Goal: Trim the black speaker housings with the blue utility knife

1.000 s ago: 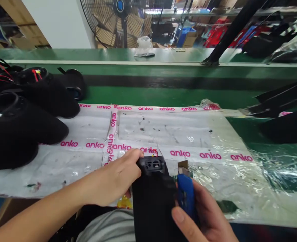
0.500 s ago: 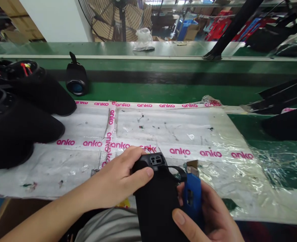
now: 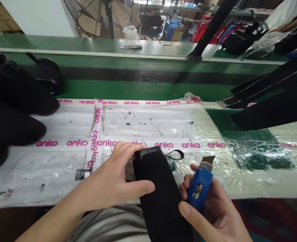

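A black fabric-covered speaker (image 3: pixel 160 188) with a thin strap loop (image 3: pixel 177 154) at its upper right is held over the table's near edge. My left hand (image 3: pixel 123 171) is closed around its upper left side, thumb lying across the front. My right hand (image 3: pixel 214 208) grips a blue utility knife (image 3: pixel 201 185), its blade pointing up and away from the speaker. The right thumb rests against or close by the speaker's right edge; some of those fingers are hidden behind the knife.
Several black speaker bodies (image 3: pixel 14 111) lie at the left, one with red and yellow wires showing. A smaller black speaker (image 3: pixel 47 75) stands behind them. Black pieces (image 3: pixel 271 107) lie at the right. Taped plastic sheeting (image 3: pixel 148 121) covers the work surface.
The speaker has been turned, and its port panel no longer shows. The knife has swung right, away from the speaker, its blade now tilted. The head view has shifted right.
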`<act>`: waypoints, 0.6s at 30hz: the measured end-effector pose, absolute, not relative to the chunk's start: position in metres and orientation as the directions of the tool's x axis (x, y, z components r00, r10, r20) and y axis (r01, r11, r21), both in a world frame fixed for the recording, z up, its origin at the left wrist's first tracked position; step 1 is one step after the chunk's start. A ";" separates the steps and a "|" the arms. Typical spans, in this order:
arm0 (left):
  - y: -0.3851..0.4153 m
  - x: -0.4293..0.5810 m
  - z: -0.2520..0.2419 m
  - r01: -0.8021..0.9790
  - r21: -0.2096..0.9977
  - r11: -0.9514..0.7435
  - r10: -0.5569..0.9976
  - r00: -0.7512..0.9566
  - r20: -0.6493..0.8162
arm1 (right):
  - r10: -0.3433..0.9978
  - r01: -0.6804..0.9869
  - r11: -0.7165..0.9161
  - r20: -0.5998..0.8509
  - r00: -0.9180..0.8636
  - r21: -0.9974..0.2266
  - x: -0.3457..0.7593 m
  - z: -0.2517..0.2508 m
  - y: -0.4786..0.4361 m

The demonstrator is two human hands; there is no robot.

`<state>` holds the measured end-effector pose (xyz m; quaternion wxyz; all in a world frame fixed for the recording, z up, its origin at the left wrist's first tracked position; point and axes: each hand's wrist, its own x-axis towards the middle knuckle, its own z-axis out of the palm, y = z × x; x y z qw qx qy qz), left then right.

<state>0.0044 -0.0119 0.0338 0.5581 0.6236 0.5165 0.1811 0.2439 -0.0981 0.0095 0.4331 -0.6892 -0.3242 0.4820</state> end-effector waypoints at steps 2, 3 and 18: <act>-0.010 0.006 0.028 0.417 0.895 0.160 0.855 0.394 -0.337 | 0.886 -0.017 -0.402 -0.393 0.247 -0.915 0.258 0.002 -0.095; -0.009 0.009 0.025 0.401 0.902 0.161 0.861 0.389 -0.327 | 0.888 -0.051 -0.398 -0.399 0.228 -0.916 0.262 -0.002 -0.094; -0.022 0.036 0.019 0.049 0.927 0.372 0.849 0.386 -0.362 | 0.884 -0.268 -0.444 -0.468 0.028 -0.855 0.250 -0.007 -0.109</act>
